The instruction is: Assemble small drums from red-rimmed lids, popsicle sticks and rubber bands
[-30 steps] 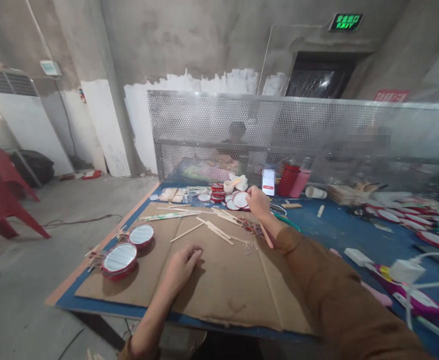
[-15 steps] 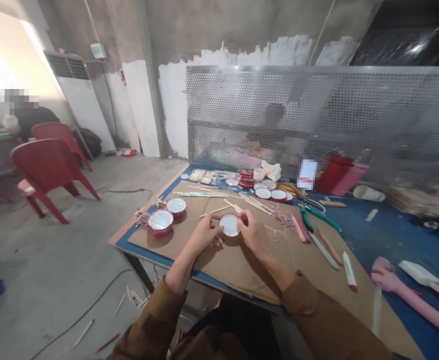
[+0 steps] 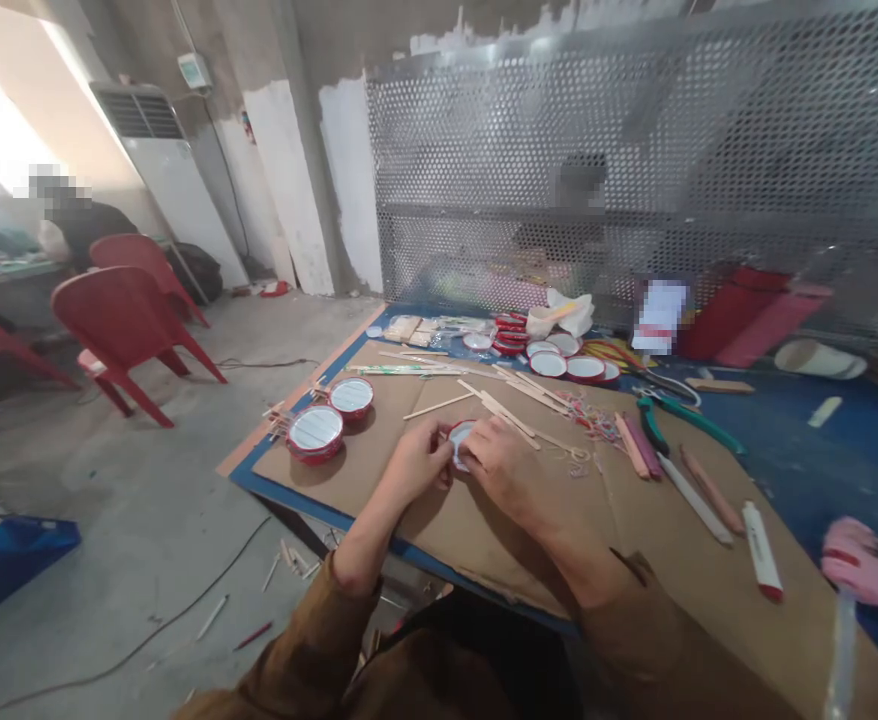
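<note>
Between my hands is a small round lid (image 3: 459,436) with a white face and a red rim, held just above the cardboard. My left hand (image 3: 419,462) grips its left edge, thumb and fingers closed on it. My right hand (image 3: 509,462) covers the lid's right side, its bent fingers pressed to the face; the fingertips are partly hidden. Two red round pieces with white striped tops, a larger one (image 3: 316,432) and a smaller one (image 3: 351,397), lie left of my hands, thin sticks poking out. Loose wooden sticks (image 3: 506,412) lie just beyond my hands.
Cardboard (image 3: 484,560) covers the blue table's near part. Right of my hands lie green-handled pliers (image 3: 653,428), a white tube (image 3: 761,550) and a pink-handled tool (image 3: 859,560). More red-rimmed lids (image 3: 548,363) sit at the back, before a perforated metal screen (image 3: 469,180).
My right hand has moved from the lid's right edge over onto its face, hiding more of it. My left hand keeps its hold. The head view has shifted right and down.
</note>
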A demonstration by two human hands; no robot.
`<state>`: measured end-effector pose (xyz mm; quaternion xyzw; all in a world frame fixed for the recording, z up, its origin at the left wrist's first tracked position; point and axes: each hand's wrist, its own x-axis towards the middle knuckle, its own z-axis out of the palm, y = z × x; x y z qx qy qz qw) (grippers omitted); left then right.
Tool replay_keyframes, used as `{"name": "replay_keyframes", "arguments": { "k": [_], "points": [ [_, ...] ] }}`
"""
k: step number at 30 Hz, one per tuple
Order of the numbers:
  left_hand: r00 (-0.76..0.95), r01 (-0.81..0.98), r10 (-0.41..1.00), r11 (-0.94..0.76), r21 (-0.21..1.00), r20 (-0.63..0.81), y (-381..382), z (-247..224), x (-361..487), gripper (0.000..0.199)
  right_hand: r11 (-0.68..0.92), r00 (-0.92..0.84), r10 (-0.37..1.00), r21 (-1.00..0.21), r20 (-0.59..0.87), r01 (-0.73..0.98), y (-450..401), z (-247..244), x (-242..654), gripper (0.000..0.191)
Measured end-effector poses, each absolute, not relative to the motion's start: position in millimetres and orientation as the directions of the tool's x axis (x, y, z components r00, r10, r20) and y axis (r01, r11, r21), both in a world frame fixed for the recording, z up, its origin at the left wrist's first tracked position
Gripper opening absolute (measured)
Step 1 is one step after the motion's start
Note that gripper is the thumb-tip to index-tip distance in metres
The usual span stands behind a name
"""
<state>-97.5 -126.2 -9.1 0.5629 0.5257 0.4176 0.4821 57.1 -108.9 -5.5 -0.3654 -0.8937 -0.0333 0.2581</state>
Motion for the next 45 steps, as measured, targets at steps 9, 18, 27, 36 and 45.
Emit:
{"name": "replay_keyframes", "arguments": {
  "k": [9,18,27,36,45],
  "points": [
    [0.108,0.321,0.993,-0.086,0.943,0.053,-136,-12,-98,0.018,0.267,0.021,0.950,-0.847,0.311,0.459,-101,8,65,0.022],
    [0.176,0.145,0.984,-0.060,0.988,0.034,-133,-13,-103,0.038,0.349,-0.214,0.934,-0.861,0.287,0.370,-105,-4,57,0.019],
    [0.162,0.202,0.987,-0.040,0.979,0.006,-138,-8,-103,0.010,0.017,-0.258,0.966,-0.999,0.007,0.037,-104,-13,52,0.023],
    [0.210,0.246,0.978,-0.036,0.969,-0.017,-133,-15,-102,0.014,0.269,-0.050,0.963,-0.946,0.265,0.180,-103,9,64,0.020],
    [-0.022,0.083,0.998,0.067,0.994,-0.065,-137,-18,-92,0.016,0.438,-0.347,0.893,-0.733,0.287,0.520,-111,18,77,0.021]
  ]
}}
